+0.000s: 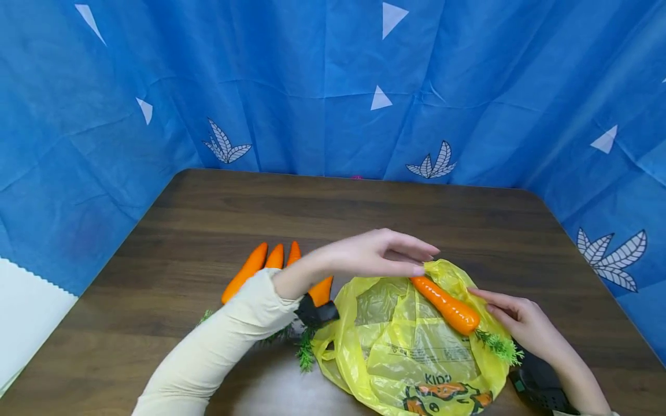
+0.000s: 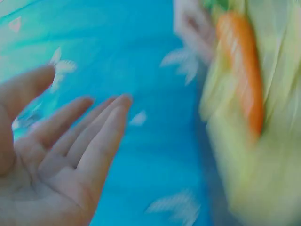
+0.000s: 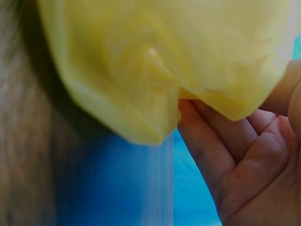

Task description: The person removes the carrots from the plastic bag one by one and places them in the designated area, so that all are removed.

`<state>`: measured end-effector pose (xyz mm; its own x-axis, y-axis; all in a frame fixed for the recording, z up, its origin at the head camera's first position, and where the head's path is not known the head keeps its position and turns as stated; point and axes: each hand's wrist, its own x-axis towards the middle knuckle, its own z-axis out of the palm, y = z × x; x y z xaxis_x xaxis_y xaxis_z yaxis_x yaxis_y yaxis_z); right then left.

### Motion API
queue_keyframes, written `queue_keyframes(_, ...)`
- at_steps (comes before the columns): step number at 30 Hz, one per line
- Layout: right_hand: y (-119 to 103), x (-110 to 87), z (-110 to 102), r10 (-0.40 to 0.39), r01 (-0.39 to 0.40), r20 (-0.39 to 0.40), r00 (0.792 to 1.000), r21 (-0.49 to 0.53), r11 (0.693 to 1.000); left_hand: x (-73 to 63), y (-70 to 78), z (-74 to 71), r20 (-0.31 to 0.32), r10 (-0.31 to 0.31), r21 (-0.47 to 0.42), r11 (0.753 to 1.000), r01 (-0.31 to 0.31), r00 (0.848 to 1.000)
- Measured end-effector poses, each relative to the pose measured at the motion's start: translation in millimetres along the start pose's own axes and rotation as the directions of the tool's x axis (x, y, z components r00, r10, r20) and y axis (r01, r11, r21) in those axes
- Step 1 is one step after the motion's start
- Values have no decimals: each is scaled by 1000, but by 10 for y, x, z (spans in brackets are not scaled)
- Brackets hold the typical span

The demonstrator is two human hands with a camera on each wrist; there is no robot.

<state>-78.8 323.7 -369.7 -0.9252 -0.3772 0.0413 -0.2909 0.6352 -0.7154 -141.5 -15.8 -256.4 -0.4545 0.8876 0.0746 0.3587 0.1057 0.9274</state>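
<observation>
A yellow plastic bag [image 1: 395, 346] with printed lettering lies spread out. An orange carrot [image 1: 447, 304] with a green leafy top lies slantwise over its right part, the leaves at the bag's right edge. Above the carrot's narrow tip, my left hand [image 1: 385, 254] reaches across with fingers extended; in the left wrist view its palm [image 2: 61, 155] holds nothing. My right hand [image 1: 525, 323] holds the bag's right edge between thumb and fingers, beside the carrot. Yellow plastic hides those fingertips in the right wrist view, where the palm [image 3: 258, 174] shows.
Several more carrots [image 1: 247, 271] lie on the wooden table [image 1: 333, 208] to the left, partly behind my left forearm. Green leaves [image 1: 306, 349] stick out below that wrist. A blue patterned curtain [image 1: 291, 86] hangs along the table's back and sides.
</observation>
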Motion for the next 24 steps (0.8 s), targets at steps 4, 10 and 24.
queue_keyframes(4, 9, -6, 6, -20, 20, -7, 1000, 4, 1000, 339, -205, 357, 8, -86, -153, 984, 86, 996)
queue_keyframes(10, 12, 2, 8, -47, 47, -22, 999, -3, 999, 551, -452, 718, -3, -270, -248, 933, 261, 963)
queue_keyframes(24, -5, 6, -8, -53, 53, 0, 999, 22, 998, 746, -727, 1013, -24, -247, 297, 924, 243, 969)
